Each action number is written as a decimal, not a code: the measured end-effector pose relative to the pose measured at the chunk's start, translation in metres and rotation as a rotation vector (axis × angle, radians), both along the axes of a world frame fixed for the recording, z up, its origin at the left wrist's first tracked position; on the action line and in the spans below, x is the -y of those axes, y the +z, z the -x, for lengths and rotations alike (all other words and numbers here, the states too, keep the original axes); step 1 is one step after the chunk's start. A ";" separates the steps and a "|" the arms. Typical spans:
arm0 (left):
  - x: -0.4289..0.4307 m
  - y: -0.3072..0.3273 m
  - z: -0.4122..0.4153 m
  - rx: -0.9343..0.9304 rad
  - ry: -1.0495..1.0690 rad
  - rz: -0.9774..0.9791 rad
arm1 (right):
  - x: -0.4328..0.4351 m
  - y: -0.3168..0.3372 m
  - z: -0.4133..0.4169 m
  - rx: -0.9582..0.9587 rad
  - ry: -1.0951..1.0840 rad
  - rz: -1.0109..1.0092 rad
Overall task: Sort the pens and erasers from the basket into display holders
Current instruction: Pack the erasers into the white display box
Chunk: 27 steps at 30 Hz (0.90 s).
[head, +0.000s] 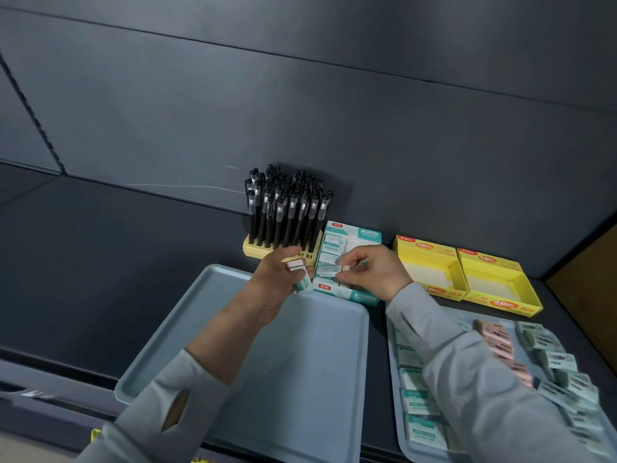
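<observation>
The left fingers (pixel 289 252) curl round a few erasers (pixel 297 264), gripping them end-up in the left hand (pixel 275 279), which hovers just past the far edge of the left tray (pixel 300 362). One teal-wrapped eraser (pixel 304 283) sticks out below the palm. The right fingers (pixel 355 259) pinch a single wrapped eraser (pixel 329 270), and the right hand (pixel 375 270) holds it low over the teal box (pixel 364 233); whether it touches the erasers already in the box cannot be told. The box sits between the two hands' reach, just right of the yellow pen holder (pixel 253 249), which stands packed with upright black pens (pixel 287 208) against the back wall. Two open yellow boxes (pixel 430 262) lie side by side to the right of the teal box. Near the right forearm, the right tray (pixel 391 335) carries rows of wrapped erasers (pixel 551 359), green-white and pink. Both trays rest on the dark surface (pixel 100 262). Grey sleeves cover both forearms.
</observation>
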State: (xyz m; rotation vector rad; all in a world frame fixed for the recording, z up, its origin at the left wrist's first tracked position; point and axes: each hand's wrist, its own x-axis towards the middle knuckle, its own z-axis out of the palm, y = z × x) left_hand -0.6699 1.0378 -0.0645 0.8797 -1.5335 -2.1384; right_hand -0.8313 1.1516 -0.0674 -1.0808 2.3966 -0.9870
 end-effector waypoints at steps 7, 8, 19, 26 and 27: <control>0.002 -0.005 -0.007 -0.048 0.028 0.021 | 0.008 -0.003 -0.006 -0.364 0.058 -0.167; 0.002 -0.005 -0.007 -0.045 0.033 0.018 | 0.008 -0.003 -0.005 -0.353 0.050 -0.157; -0.006 -0.006 0.002 0.049 0.007 0.253 | 0.014 0.018 -0.027 0.314 0.273 0.169; -0.003 -0.019 0.003 0.211 -0.034 0.672 | -0.012 0.016 0.000 0.190 0.021 0.280; -0.004 -0.020 0.002 0.245 -0.048 0.745 | -0.016 0.014 0.002 0.193 -0.009 0.265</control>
